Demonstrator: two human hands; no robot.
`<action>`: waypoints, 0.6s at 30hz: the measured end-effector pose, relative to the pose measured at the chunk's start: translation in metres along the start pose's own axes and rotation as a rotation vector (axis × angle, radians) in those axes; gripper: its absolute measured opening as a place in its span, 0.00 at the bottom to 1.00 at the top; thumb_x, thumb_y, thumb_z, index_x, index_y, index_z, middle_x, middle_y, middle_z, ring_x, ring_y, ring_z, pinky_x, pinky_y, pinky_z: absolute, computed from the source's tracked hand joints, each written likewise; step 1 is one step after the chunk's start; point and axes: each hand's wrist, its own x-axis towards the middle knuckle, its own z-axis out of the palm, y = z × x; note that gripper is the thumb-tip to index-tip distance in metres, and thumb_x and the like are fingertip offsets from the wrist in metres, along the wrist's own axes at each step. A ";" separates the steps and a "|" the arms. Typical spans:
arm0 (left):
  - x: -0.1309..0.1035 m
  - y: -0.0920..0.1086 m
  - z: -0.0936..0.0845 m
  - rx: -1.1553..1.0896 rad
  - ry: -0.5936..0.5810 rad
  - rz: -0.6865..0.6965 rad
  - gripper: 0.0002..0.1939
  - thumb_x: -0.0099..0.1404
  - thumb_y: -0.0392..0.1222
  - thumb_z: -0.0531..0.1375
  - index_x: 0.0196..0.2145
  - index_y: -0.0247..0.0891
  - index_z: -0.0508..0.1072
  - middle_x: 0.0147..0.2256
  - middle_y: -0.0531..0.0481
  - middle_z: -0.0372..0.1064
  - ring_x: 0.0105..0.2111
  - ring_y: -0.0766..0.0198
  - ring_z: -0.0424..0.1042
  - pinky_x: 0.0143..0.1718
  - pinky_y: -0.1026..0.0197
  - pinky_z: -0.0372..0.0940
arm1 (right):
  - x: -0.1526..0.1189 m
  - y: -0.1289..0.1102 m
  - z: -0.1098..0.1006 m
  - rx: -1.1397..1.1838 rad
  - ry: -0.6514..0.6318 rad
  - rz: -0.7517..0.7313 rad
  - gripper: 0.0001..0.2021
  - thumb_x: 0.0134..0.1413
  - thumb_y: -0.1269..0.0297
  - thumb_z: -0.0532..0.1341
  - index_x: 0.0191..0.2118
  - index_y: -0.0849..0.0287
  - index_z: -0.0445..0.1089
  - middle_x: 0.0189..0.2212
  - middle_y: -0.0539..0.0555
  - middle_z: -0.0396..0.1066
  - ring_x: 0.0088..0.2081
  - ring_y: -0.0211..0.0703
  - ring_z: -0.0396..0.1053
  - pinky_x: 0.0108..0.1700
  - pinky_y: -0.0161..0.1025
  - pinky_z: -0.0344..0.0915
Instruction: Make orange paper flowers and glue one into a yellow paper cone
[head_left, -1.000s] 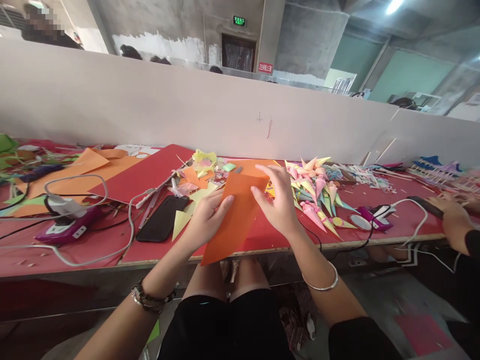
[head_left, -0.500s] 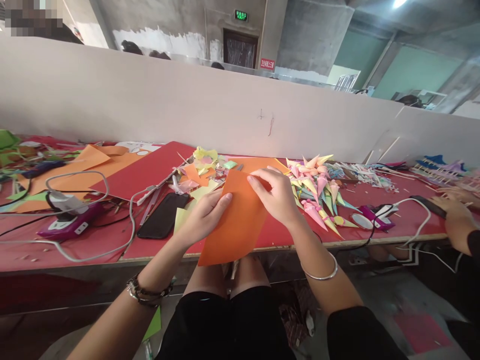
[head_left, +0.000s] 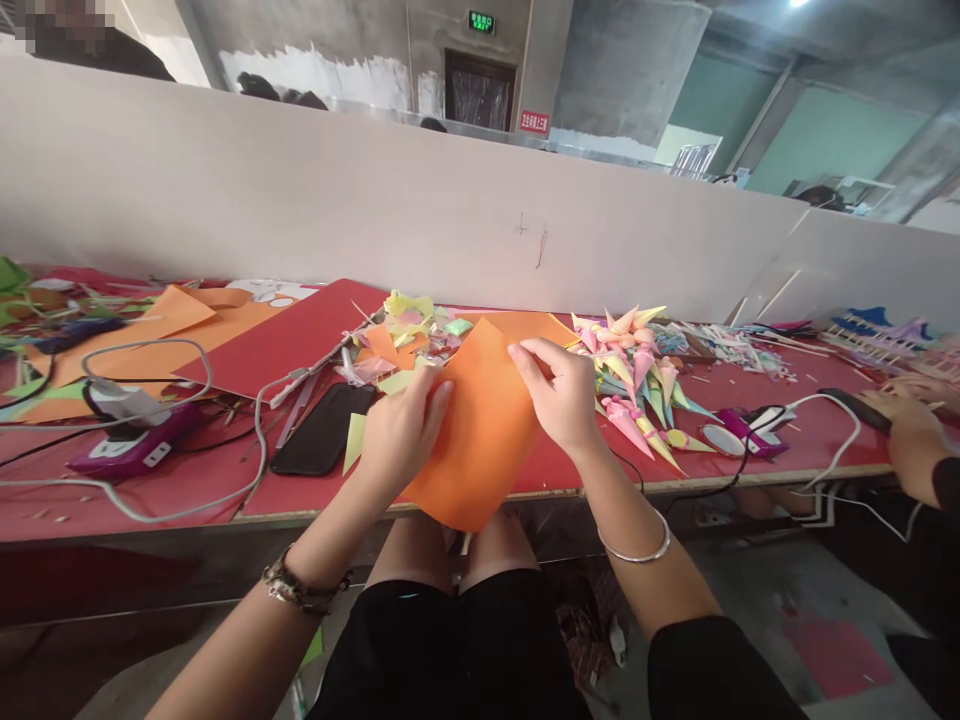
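Observation:
A sheet of orange paper (head_left: 480,430) is held up in front of me over the table's front edge, one corner pointing up and its lower part bowed. My left hand (head_left: 405,420) grips its left side, thumb on the near face and fingers partly hidden. On the upper right edge, my right hand (head_left: 559,390) pinches the paper between thumb and fingers. Behind the sheet lie paper scraps (head_left: 401,345) and more orange paper (head_left: 517,325). To the right sits a pile of pastel paper cones (head_left: 630,375).
A black phone (head_left: 321,430) and a purple power strip (head_left: 135,440) with loose cables lie at left, near a large red sheet (head_left: 281,335). Another power strip (head_left: 754,435) is at right, and beyond it another person's hand (head_left: 911,430). A white partition (head_left: 450,220) stands behind the table.
The orange sheet has turned so a corner points upward and its bottom bows out. My left hand has shifted with its fingers turned up; my right hand moved slightly right.

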 end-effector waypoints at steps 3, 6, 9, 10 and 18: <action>-0.002 0.003 0.002 0.153 -0.017 -0.043 0.16 0.65 0.45 0.40 0.34 0.35 0.63 0.21 0.50 0.65 0.22 0.61 0.67 0.21 0.64 0.49 | -0.005 0.000 0.002 0.054 0.075 0.059 0.15 0.57 0.61 0.51 0.22 0.61 0.62 0.16 0.44 0.49 0.19 0.29 0.46 0.23 0.30 0.47; -0.001 0.008 0.003 0.175 -0.030 -0.050 0.17 0.66 0.44 0.39 0.31 0.36 0.63 0.23 0.48 0.67 0.24 0.61 0.68 0.22 0.64 0.50 | -0.010 0.005 0.005 0.087 0.178 0.134 0.16 0.57 0.62 0.51 0.20 0.61 0.60 0.16 0.44 0.48 0.20 0.30 0.46 0.23 0.30 0.46; 0.002 0.008 0.008 0.167 -0.086 -0.035 0.17 0.67 0.43 0.39 0.31 0.37 0.64 0.27 0.47 0.69 0.28 0.61 0.70 0.24 0.64 0.52 | -0.018 0.017 0.006 0.087 0.178 0.198 0.15 0.57 0.62 0.50 0.22 0.61 0.62 0.17 0.45 0.54 0.21 0.31 0.51 0.24 0.30 0.50; 0.004 0.006 0.012 0.168 -0.126 -0.026 0.17 0.67 0.43 0.40 0.32 0.37 0.64 0.28 0.46 0.70 0.29 0.60 0.70 0.24 0.64 0.52 | -0.022 0.023 0.006 0.077 0.148 0.214 0.15 0.57 0.62 0.50 0.23 0.61 0.63 0.18 0.46 0.57 0.21 0.31 0.54 0.25 0.30 0.52; 0.023 -0.031 0.074 0.265 -0.604 -0.014 0.19 0.66 0.44 0.39 0.39 0.38 0.66 0.31 0.43 0.72 0.30 0.56 0.72 0.26 0.63 0.58 | -0.067 0.057 0.013 -0.363 -0.225 0.049 0.16 0.57 0.69 0.47 0.46 0.60 0.67 0.44 0.59 0.68 0.47 0.46 0.63 0.50 0.44 0.58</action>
